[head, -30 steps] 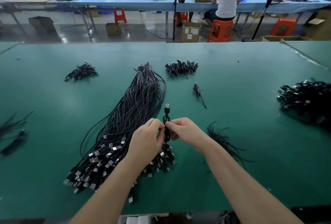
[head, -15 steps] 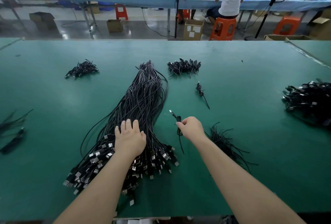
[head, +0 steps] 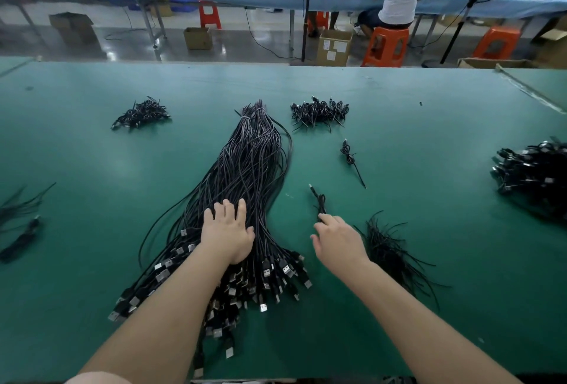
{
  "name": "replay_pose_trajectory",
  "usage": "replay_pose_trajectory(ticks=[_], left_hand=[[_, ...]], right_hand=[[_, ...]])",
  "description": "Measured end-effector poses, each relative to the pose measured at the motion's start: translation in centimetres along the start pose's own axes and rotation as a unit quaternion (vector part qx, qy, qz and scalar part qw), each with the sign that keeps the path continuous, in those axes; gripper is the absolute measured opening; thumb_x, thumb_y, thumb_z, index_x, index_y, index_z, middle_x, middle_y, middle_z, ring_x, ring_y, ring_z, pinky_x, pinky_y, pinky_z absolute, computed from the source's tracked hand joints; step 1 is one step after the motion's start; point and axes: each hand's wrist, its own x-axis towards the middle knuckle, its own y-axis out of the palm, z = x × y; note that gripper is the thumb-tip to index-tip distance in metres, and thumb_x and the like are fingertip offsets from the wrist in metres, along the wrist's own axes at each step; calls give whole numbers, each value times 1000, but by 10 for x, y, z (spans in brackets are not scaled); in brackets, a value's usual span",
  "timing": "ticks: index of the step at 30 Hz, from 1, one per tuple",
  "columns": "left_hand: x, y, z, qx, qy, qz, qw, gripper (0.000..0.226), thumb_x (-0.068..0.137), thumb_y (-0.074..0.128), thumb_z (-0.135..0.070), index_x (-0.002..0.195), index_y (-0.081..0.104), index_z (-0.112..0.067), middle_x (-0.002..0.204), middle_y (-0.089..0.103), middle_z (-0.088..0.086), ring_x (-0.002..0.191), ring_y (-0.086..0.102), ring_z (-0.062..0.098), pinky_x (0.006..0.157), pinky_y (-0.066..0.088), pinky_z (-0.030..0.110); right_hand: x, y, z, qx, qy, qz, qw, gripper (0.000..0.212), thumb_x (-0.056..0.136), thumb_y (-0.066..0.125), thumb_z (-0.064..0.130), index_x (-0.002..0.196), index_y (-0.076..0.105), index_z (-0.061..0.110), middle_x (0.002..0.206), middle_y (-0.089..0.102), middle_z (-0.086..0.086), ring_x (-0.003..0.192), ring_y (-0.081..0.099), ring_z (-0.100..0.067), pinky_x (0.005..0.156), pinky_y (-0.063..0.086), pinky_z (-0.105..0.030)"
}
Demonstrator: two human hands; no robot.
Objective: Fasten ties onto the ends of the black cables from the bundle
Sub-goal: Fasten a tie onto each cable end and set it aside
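Note:
A long bundle of black cables (head: 248,169) lies along the middle of the green table (head: 429,113), its USB plugs fanned out toward me. My left hand (head: 228,233) rests flat on the bundle with fingers spread. My right hand (head: 337,241) hovers open just right of the bundle, fingertips at the near end of a small tied cable (head: 319,202) lying on the table. A loose pile of black ties (head: 389,248) sits right beside my right hand.
A second tied cable (head: 349,156) lies farther back. Heaps of tied cables sit at the back centre (head: 319,112), back left (head: 141,113) and far right (head: 534,172). More ties lie at the left edge (head: 18,218). A person sits at a bench beyond the table.
Both hands held one cable upright a second ago. My left hand dropped onto the bundle; my right hand laid the tied cable on the table and let go of it.

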Motion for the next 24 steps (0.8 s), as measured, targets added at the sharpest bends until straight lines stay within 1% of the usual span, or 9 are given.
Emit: replay_pose_trajectory(ticks=[2, 4, 8, 12, 14, 16, 18, 21, 24], left_hand=[[0, 4, 2, -14, 6, -18, 1000, 72, 103, 14, -50, 159, -15, -14, 166, -1, 21, 153, 1, 38, 123, 5, 55], [-1, 9, 3, -39, 9, -33, 999, 72, 103, 15, -49, 159, -15, -16, 166, -2, 21, 154, -3, 37, 124, 1, 55], [4, 15, 1, -61, 10, -53, 997, 73, 101, 15, -49, 159, -16, -17, 167, -10, 18, 154, -13, 32, 124, -3, 54], [7, 19, 1, -59, 10, -58, 997, 74, 99, 14, -49, 158, -17, -18, 167, -15, 15, 154, -15, 31, 124, -3, 55], [8, 20, 1, -59, 9, -62, 996, 74, 98, 14, -49, 158, -18, -18, 167, -14, 15, 154, -15, 32, 124, -3, 55], [9, 21, 1, -59, 8, -66, 996, 75, 97, 14, -50, 158, -18, -19, 167, -14, 15, 154, -14, 32, 124, -3, 55], [9, 22, 1, -59, 7, -65, 996, 75, 97, 13, -50, 158, -18, -19, 167, -14, 15, 154, -14, 32, 124, -4, 55], [10, 23, 0, -58, 6, -70, 996, 76, 97, 13, -50, 158, -18, -19, 167, -15, 15, 154, -14, 32, 124, -4, 55], [9, 23, -1, -56, 6, -69, 996, 75, 97, 13, -50, 158, -19, -19, 167, -15, 15, 154, -14, 32, 123, -4, 55]], right_hand=[[4, 4, 1, 8, 9, 25, 1000, 48, 106, 41, 38, 145, 49, 11, 160, 37, -5, 142, 40, -19, 113, 40, -30], [11, 7, 2, 8, 18, 45, 999, 54, 107, 40, 40, 151, 39, 9, 163, 30, -7, 147, 33, -20, 118, 35, -31], [38, 8, 0, -10, 28, 70, 997, 60, 108, 34, 43, 155, 32, 6, 165, 24, -11, 151, 26, -24, 122, 27, -36], [75, 8, -10, -33, 58, 108, 992, 65, 109, 26, 43, 159, 17, 3, 168, 11, -12, 153, 17, -27, 124, 21, -39], [93, 7, -16, -56, 87, 119, 988, 65, 109, 23, 44, 159, 16, 3, 168, 10, -11, 150, 20, -30, 121, 24, -41], [107, 5, -20, -83, 119, 124, 982, 64, 108, 21, 46, 158, 19, 5, 166, 15, -9, 142, 24, -32, 114, 26, -43], [118, 5, -25, -90, 145, 130, 977, 64, 107, 19, 46, 157, 20, 5, 165, 17, -9, 137, 25, -33, 110, 26, -44], [133, 6, -35, -46, 176, 136, 974, 66, 107, 21, 46, 158, 17, 4, 166, 12, -8, 141, 21, -34, 114, 23, -44], [141, 6, -44, 11, 195, 135, 971, 66, 106, 26, 47, 158, 16, 6, 167, 8, -5, 142, 20, -34, 115, 22, -44]])
